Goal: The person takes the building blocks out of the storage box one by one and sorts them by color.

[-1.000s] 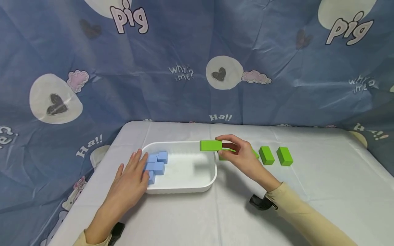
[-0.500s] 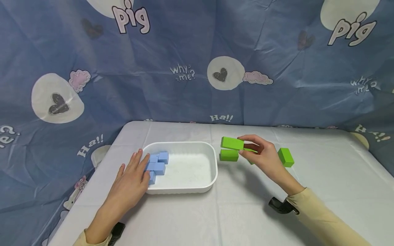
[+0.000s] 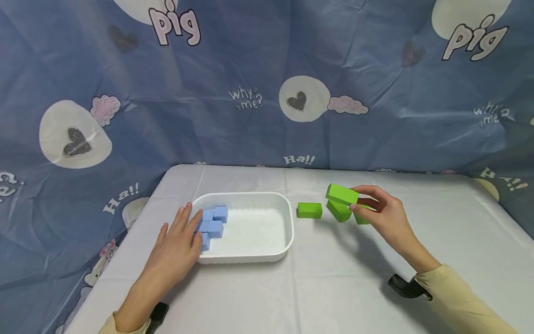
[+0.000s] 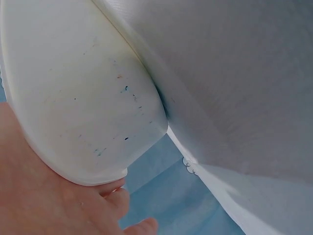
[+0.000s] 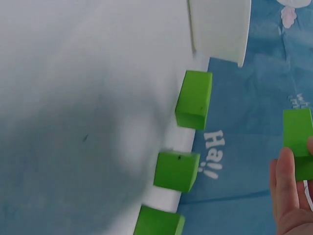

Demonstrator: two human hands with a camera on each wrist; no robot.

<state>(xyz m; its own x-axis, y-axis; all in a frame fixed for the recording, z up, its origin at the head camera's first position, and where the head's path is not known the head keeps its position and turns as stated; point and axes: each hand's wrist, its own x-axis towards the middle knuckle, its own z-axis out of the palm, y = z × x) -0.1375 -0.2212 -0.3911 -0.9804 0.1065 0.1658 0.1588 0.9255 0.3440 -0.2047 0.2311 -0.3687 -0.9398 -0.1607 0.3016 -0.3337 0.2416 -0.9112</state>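
My right hand point(image 3: 385, 215) pinches a green rectangular block point(image 3: 342, 194) between thumb and fingertips, raised above the table; the right wrist view shows this held block point(image 5: 297, 129) at its right edge. Below it on the table lie a green block point(image 3: 309, 210) near the tray, another green block point(image 3: 339, 211), and a third block point(image 3: 361, 215) partly covered by the hand. My left hand point(image 3: 173, 250) rests with extended fingers against the left end of a white tray point(image 3: 242, 259). Several blue blocks point(image 3: 214, 228) sit in the tray's left part, some partly hidden by that hand.
A white cloth covers the table point(image 3: 333, 287). Behind it hangs a blue printed curtain point(image 3: 250, 130). The tray's outer wall point(image 4: 83, 98) fills much of the left wrist view.
My right hand has carried the green block rightward, from the tray's right rim to above the green blocks, and the block now tilts. The left hand and tray have stayed in place.
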